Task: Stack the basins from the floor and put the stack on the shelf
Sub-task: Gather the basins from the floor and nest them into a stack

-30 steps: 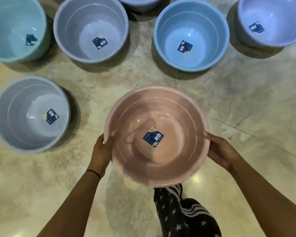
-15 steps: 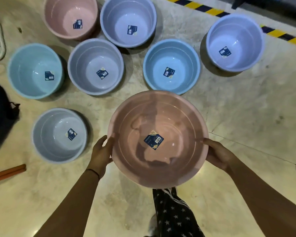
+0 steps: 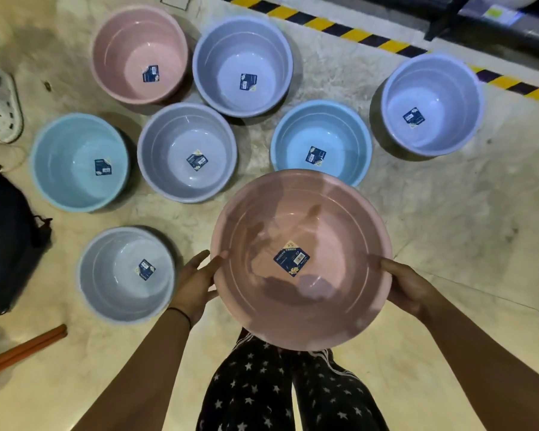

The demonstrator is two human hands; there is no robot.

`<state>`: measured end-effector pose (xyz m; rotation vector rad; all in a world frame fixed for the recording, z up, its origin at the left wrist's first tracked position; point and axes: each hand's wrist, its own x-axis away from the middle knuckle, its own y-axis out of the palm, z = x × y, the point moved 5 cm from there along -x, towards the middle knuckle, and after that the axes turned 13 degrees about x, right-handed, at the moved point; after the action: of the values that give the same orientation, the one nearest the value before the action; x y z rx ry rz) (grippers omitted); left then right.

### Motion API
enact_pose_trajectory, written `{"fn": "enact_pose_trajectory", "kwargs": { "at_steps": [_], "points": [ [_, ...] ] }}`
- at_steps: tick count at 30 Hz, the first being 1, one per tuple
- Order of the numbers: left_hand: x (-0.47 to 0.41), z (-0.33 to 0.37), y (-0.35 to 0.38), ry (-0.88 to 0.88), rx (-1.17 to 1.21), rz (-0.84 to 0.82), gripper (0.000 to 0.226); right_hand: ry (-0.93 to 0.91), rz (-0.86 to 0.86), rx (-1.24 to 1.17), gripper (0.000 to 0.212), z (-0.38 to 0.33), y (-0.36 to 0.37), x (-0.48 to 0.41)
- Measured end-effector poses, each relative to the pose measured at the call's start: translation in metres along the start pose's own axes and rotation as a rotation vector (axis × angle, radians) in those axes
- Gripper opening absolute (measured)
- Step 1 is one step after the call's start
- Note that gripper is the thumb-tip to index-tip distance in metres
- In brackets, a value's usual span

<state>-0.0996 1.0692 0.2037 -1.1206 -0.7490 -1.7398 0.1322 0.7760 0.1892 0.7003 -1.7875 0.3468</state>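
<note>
Both hands are clasped on the rim of a pink basin (image 3: 301, 259), held up off the floor at lower centre of the frame: the left hand (image 3: 193, 283) grips the rim on its left side, thumb hooked over the edge, and the right hand (image 3: 406, 287) grips the opposite side. The basin sits level and open side up, with a dark blue label (image 3: 291, 259) stuck on its bottom. Below it are the person's star-print trousers (image 3: 262, 390).

Seven more basins stand apart on the marble floor (image 3: 448, 219), all upright and each labelled inside. A grey basin (image 3: 126, 273) sits just left of the left hand. Above that, in a row across the middle, are a light blue basin (image 3: 80, 161), a second grey basin (image 3: 187, 152) and a blue basin (image 3: 321, 141), whose near rim is hidden behind the held one. Farther up are another pink basin (image 3: 139, 54) and a lavender basin (image 3: 243, 65), their rims touching or nearly so. A pale lavender basin (image 3: 433, 104) stands alone at the right.

A yellow-and-black stripe (image 3: 371, 42) crosses the upper right. At the left edge lie a white clog (image 3: 2, 113) and a black bag (image 3: 7, 241).
</note>
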Motion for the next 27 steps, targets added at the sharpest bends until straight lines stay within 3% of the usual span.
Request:
{"fn": "enact_pose_trajectory", "kwargs": {
  "at_steps": [7, 13, 17, 21, 27],
  "points": [
    [-0.032, 0.046, 0.016, -0.053, -0.036, -0.052, 0.050, 0.021, 0.065, -0.044, 0.035, -0.041, 0.010, -0.014],
    [-0.059, 0.078, 0.051, -0.057, -0.059, -0.080, 0.036, 0.035, 0.093, -0.077, 0.039, -0.079, -0.002, -0.038],
    [-0.078, 0.094, 0.085, -0.056, -0.073, -0.048, 0.051, 0.051, 0.105, -0.044, 0.039, -0.106, -0.026, -0.060],
    [-0.103, 0.106, 0.128, -0.018, -0.118, -0.048, 0.036, 0.044, 0.115, 0.041, 0.036, -0.141, -0.057, -0.091],
    [-0.157, 0.121, 0.190, 0.020, -0.151, -0.061, 0.032, 0.014, 0.124, 0.088, 0.035, -0.182, -0.104, -0.143]
  ]
}}
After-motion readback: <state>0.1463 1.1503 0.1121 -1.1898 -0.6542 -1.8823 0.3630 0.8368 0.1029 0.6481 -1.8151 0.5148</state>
